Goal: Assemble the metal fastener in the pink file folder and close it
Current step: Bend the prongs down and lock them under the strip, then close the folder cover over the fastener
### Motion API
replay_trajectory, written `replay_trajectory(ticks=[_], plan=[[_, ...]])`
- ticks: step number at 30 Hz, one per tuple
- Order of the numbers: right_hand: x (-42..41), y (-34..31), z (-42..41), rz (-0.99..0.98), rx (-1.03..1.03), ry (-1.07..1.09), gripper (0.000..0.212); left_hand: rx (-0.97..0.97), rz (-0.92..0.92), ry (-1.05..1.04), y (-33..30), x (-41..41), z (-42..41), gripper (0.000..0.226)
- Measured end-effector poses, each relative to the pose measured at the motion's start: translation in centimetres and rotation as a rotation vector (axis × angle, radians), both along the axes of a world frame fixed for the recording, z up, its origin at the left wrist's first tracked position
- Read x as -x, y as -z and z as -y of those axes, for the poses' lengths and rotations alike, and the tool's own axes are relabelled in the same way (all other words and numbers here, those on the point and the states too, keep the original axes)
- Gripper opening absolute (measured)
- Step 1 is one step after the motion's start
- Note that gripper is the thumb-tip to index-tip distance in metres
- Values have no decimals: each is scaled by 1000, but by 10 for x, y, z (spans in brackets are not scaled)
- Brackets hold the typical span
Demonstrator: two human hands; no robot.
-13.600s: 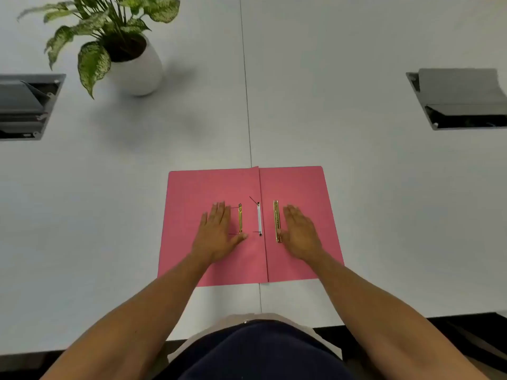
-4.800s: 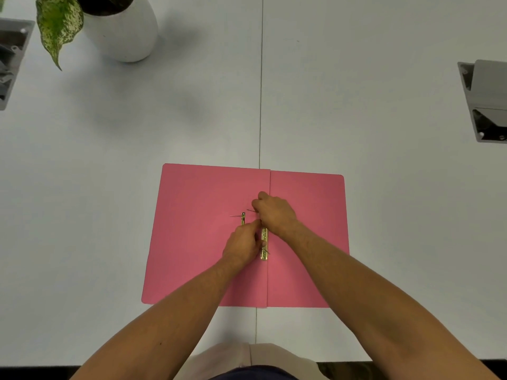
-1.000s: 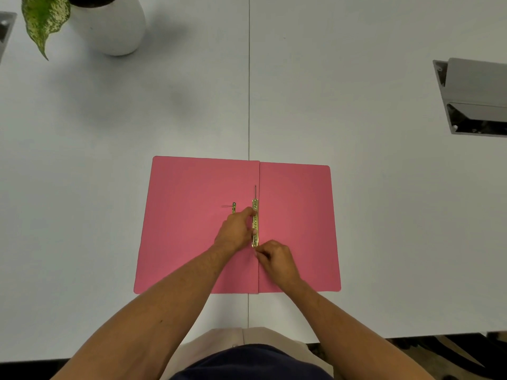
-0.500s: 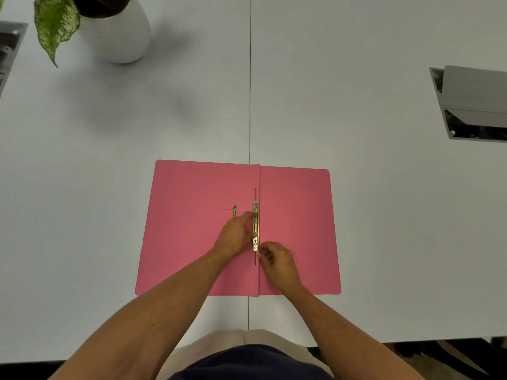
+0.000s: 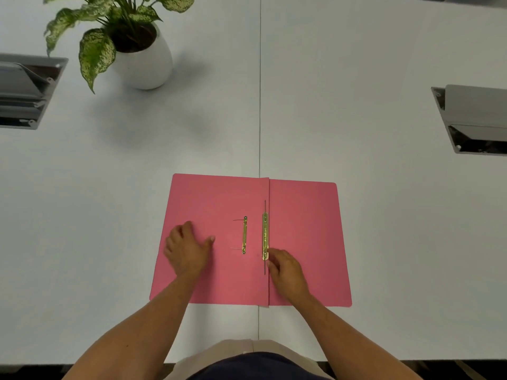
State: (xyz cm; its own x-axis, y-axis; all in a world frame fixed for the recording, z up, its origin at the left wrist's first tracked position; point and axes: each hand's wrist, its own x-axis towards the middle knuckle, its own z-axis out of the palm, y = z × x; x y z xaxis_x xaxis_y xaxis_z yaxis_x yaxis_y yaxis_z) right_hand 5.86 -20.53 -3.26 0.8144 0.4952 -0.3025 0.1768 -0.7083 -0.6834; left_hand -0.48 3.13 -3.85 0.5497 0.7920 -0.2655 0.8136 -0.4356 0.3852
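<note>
The pink file folder (image 5: 304, 223) lies open and flat on the white table, spine toward me. A long gold fastener bar (image 5: 265, 235) sits along the spine fold, thin prongs sticking out past both its ends. A shorter gold bar (image 5: 244, 235) lies on the left flap with two thin prongs pointing left. My left hand (image 5: 186, 249) rests on the left flap near its outer edge, fingers loosely apart, holding nothing. My right hand (image 5: 285, 270) has its fingertips at the near end of the long bar, touching it.
A potted plant in a white pot (image 5: 142, 61) stands at the far left. Two grey cable boxes are set into the table, one at the left edge (image 5: 24, 91) and one at the right edge (image 5: 472, 119). A seam (image 5: 259, 105) runs down the table's middle.
My left hand has left the long bar and moved left onto the left flap, uncovering the short bar. My right hand stays at the bar's near end.
</note>
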Motion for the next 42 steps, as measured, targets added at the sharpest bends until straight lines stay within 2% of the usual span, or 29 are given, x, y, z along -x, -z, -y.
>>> replay_trajectory(ticks=[4,8,12,17,21,25,33,38,42], plan=[[-9,-8,-18,-187,-65,222,41,95,-115,-168,-2,0,-18,108],[-14,-9,-23,-239,-48,261,44,115,-86,-227,-2,-2,-27,115],[-20,-11,-21,-272,-45,325,37,165,-26,-312,-3,-1,-40,108],[-28,-12,-12,-210,-14,349,28,260,21,-362,-6,-7,-51,99],[-36,-12,-8,-189,-9,375,30,332,52,-349,-11,-15,-52,76],[-42,-11,-10,-187,-21,398,31,296,143,-365,-31,-32,-45,51],[-61,-15,-27,-241,-68,383,33,237,230,-227,-99,-65,-54,41],[-70,-18,-53,-379,-94,262,44,271,328,-93,-147,-78,-60,22],[-64,-25,-73,-601,-169,196,47,523,488,40,-174,-84,-48,27]])
